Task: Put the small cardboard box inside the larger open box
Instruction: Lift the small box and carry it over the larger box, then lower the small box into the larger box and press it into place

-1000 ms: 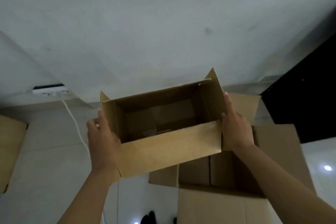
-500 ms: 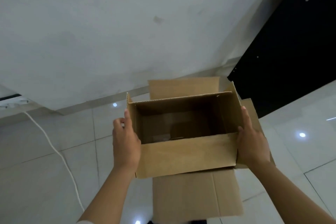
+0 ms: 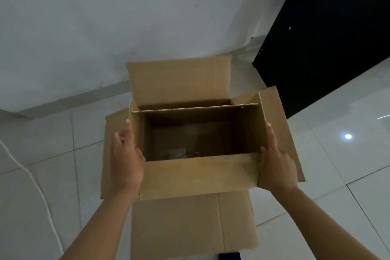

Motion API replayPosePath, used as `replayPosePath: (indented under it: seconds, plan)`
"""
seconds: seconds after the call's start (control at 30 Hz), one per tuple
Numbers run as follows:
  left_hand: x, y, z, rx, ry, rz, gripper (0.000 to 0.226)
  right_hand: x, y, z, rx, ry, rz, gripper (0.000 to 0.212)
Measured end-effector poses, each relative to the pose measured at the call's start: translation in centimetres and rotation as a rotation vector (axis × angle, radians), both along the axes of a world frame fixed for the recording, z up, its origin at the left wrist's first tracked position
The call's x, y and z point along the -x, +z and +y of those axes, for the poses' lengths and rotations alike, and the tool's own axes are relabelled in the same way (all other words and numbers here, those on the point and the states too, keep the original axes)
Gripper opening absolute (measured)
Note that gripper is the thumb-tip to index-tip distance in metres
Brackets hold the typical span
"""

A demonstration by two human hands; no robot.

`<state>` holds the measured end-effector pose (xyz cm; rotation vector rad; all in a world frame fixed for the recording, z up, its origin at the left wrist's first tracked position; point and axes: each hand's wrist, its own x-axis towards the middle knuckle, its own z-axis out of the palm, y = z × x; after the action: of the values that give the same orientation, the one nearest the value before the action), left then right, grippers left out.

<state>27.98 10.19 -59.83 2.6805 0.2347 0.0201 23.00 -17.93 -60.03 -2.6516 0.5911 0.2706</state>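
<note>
I hold the small cardboard box (image 3: 198,175) by its two short ends, its open top facing me and its inside dark. My left hand (image 3: 125,160) presses flat on its left end, my right hand (image 3: 274,167) on its right end. It hangs directly over the larger open box (image 3: 179,82), which stands on the floor. All I see of the larger box is its spread flaps: far, near, left and right. A dark gap of its interior shows just behind the small box's far wall. Whether the small box touches it I cannot tell.
White glossy floor tiles (image 3: 341,154) surround the boxes. A white wall with a skirting strip (image 3: 69,99) runs behind. A black panel (image 3: 329,38) stands at the upper right. A white cable (image 3: 35,188) trails along the floor at the left.
Both hands have carried the small box rightward and down until it is centred over the larger box. The view has tilted down, and the power strip at the left has left the frame.
</note>
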Motion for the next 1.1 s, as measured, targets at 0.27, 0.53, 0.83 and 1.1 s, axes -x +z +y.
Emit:
replayPosePath:
  seconds: [0.27,0.53,0.83,1.1]
  plan:
    - [-0.7,-7.1,-0.7,-0.063,0.019,0.088,0.067,-1.2,-8.0,-0.7,0.044,0.112,0.026,0.074]
    - [-0.3,-14.1,-0.4,-0.206,-0.033,0.272,0.074,-1.3,-14.2,-0.4,0.207,0.234,0.167,0.083]
    - [1.6,-16.1,-0.6,-0.605,-0.324,0.372,0.072,-1.1,-14.9,-0.2,0.371,0.334,0.194,0.085]
    - [1.1,-18.5,-3.5,-0.258,-0.571,0.541,0.053,-2.3,-17.3,3.3,0.157,0.686,0.171,0.058]
